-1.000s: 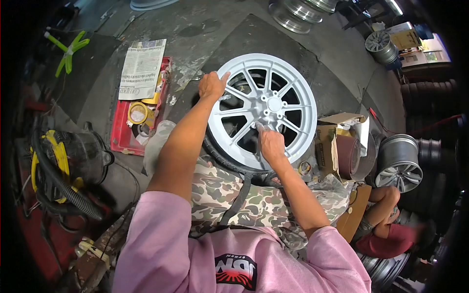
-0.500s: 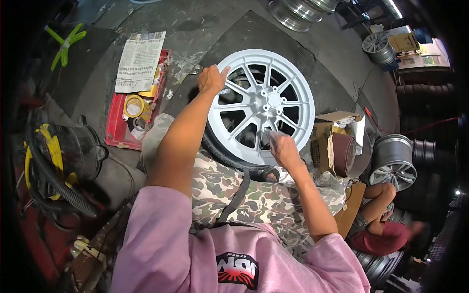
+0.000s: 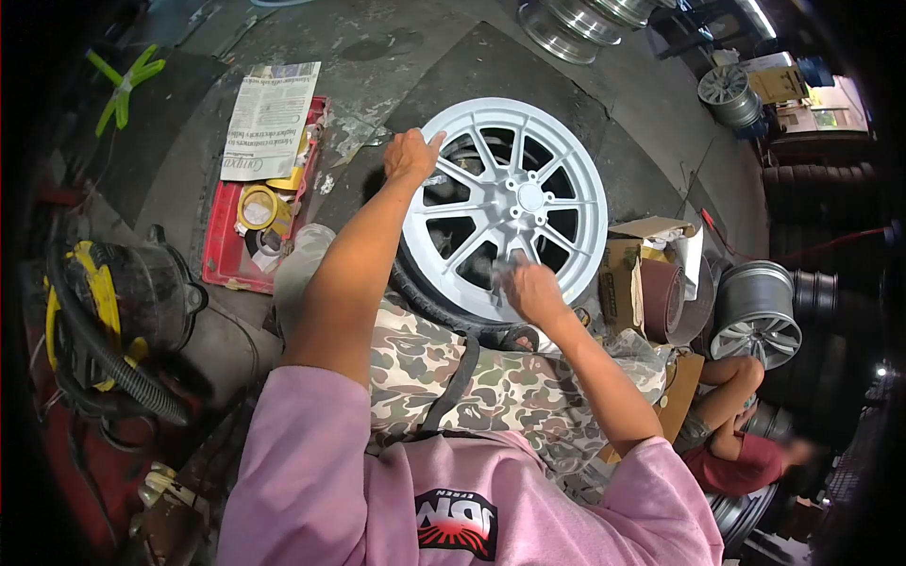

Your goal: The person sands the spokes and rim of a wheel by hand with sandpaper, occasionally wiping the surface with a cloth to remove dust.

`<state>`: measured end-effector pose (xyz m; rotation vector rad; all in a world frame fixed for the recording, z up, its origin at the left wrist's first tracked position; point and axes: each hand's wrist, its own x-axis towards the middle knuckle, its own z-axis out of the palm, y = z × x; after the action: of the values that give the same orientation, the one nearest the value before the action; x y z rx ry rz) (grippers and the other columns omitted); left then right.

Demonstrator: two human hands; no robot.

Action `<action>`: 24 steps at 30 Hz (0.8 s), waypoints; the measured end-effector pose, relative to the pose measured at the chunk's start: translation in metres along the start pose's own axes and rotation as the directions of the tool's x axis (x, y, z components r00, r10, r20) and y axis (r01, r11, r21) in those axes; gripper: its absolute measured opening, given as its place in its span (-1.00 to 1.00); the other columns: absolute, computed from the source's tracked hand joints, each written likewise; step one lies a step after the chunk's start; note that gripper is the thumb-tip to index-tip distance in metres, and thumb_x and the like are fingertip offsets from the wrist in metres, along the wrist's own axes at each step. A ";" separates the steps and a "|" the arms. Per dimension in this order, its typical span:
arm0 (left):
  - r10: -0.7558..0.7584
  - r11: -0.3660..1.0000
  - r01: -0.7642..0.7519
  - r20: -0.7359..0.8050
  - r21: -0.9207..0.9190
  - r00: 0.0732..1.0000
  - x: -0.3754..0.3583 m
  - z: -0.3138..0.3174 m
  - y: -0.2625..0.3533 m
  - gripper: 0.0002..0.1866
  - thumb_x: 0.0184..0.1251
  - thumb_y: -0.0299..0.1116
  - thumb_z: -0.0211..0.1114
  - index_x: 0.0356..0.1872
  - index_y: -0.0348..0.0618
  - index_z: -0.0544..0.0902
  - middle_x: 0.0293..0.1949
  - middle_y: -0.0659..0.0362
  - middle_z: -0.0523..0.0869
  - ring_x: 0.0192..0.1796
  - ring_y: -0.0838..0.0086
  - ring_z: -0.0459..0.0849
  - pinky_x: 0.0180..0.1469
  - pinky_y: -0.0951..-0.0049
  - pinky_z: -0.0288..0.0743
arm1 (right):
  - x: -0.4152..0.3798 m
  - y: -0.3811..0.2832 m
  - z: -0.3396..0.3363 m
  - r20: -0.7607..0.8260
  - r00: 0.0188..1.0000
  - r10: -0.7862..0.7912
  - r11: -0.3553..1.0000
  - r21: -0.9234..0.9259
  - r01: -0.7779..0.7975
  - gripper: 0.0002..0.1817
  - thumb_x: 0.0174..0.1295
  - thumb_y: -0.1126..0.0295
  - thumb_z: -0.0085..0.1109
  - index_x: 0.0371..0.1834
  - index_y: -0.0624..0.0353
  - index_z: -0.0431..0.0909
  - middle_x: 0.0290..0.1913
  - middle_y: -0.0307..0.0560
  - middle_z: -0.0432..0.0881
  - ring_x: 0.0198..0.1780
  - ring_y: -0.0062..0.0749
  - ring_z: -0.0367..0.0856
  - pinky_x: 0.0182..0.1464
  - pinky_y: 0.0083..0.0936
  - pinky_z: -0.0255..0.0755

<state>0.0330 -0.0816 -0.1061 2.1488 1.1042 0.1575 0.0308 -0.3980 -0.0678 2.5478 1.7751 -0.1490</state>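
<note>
A pale grey multi-spoke wheel rim lies face up in front of me, resting on a black tire. My left hand is closed over the rim's upper left edge, with the thumb laid on its face. Low on the wheel, my right hand is closed and pressed to a lower spoke. A small grey piece of sandpaper, blurred by motion, shows at its fingertips. The palm side of my right hand is hidden.
At left stand a red tray with tape rolls and a newspaper, plus a black vacuum with a hose. To the right are a cardboard box, a brown abrasive roll, more rims and a seated person.
My right hand has slid left along the lower part of the wheel, carrying the sandpaper with it. My left hand keeps its place on the rim's edge.
</note>
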 end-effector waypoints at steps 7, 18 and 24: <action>0.013 1.000 -0.013 -0.018 -0.003 1.000 -0.001 0.000 -0.003 -0.47 0.33 0.13 0.28 -0.16 -0.24 0.74 -0.15 -0.18 0.76 -0.01 -0.07 0.73 0.05 0.05 0.59 | 0.012 -0.020 -0.007 0.284 0.959 0.017 0.977 -0.208 0.045 -0.77 0.32 0.36 0.02 -0.39 0.16 0.66 -0.14 0.14 0.66 -0.36 -0.14 0.68 -0.35 -0.28 0.48; 0.001 1.000 -0.001 0.004 -0.011 1.000 0.000 0.000 0.002 -0.46 0.35 0.14 0.26 -0.16 -0.24 0.74 -0.14 -0.17 0.76 -0.01 -0.07 0.73 0.05 0.06 0.60 | 0.006 -0.006 -0.018 0.236 0.953 -0.190 0.936 -0.248 0.249 -0.74 0.32 0.32 -0.01 -0.15 0.07 0.70 -0.17 -0.09 0.64 -0.05 -0.27 0.63 -0.05 -0.33 0.46; 0.006 1.000 -0.006 0.007 -0.013 1.000 -0.001 -0.001 -0.002 -0.46 0.35 0.14 0.26 -0.16 -0.23 0.74 -0.15 -0.16 0.76 0.00 -0.06 0.73 0.06 0.05 0.59 | 0.043 0.008 -0.022 0.238 0.966 -0.102 0.915 -0.358 0.185 -0.71 0.33 0.27 -0.02 -0.15 0.08 0.72 -0.02 -0.08 0.58 0.15 -0.26 0.49 0.20 -0.18 0.29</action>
<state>0.0308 -0.0815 -0.1066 2.1395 1.0902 0.1591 0.0537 -0.3592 -0.0505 2.0521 1.7135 -0.0728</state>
